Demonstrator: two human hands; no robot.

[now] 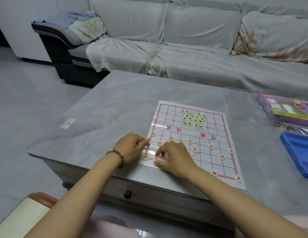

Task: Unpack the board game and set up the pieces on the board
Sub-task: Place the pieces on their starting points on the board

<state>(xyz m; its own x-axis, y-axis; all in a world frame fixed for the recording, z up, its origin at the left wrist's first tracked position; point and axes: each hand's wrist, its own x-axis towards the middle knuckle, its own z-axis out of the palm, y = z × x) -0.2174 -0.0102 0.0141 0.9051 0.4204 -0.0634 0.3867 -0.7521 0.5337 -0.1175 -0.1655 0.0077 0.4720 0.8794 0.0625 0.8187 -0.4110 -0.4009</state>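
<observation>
A white paper board (216, 162) with red grid lines lies on the grey table (106, 109). Cream round pieces with red characters stand along its near half, among them a row of soldiers (189, 141) and a corner chariot (145, 157). A heap of dark-lettered pieces (193, 120) sits on the far half. My right hand (175, 157) pinches a red piece (156, 159) on the nearest row, next to the left chariot. My left hand (130, 146), with a bead bracelet on the wrist, rests its fingertips on the board's left edge.
A purple game box (285, 107) lies at the table's right, with a clear plastic lid (241, 103) beside it, small metal bits (285, 126) and a blue tray (297, 152). A covered grey sofa (184, 48) stands behind. The table's front edge has a drawer knob (127, 194).
</observation>
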